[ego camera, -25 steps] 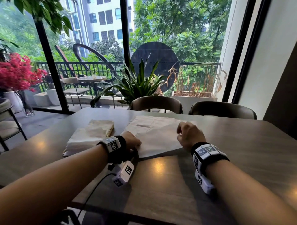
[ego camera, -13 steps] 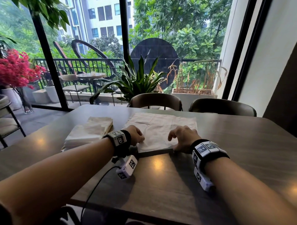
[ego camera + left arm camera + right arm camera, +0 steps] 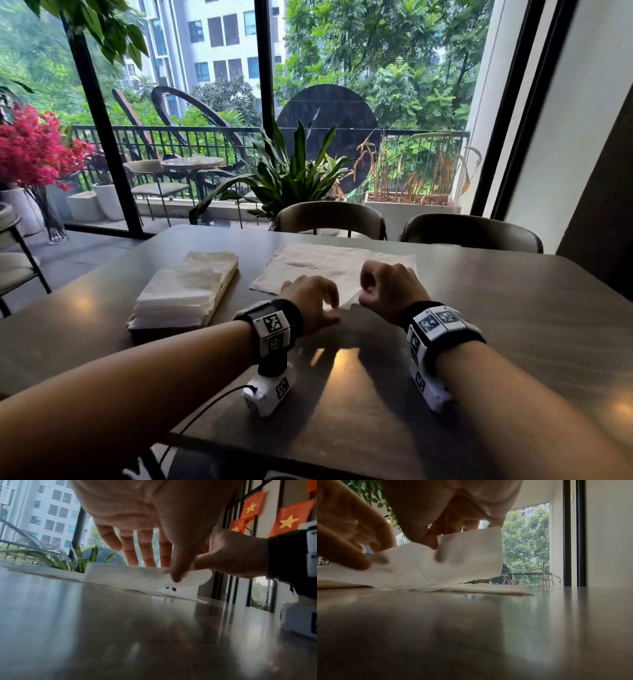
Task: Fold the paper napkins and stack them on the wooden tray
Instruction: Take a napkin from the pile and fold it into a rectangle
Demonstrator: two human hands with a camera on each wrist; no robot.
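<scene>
A white paper napkin lies unfolded on the dark table, its near edge raised off the surface. My left hand pinches that edge, thumb in front and fingers behind the napkin. Just to its right, my right hand pinches the same edge; the right wrist view shows the thumb on the lifted flap, with a finger shadow showing through the paper. A stack of napkins rests on the wooden tray to the left of the hands.
The table is dark and glossy. Two chairs stand at its far side before a large window with plants. Another chair is off the table's left side. A cable runs from my left wrist camera toward the near edge.
Both hands have come together at the middle of the napkin's near edge. The right hand moved from the right side, and the edge is now raised off the table.
</scene>
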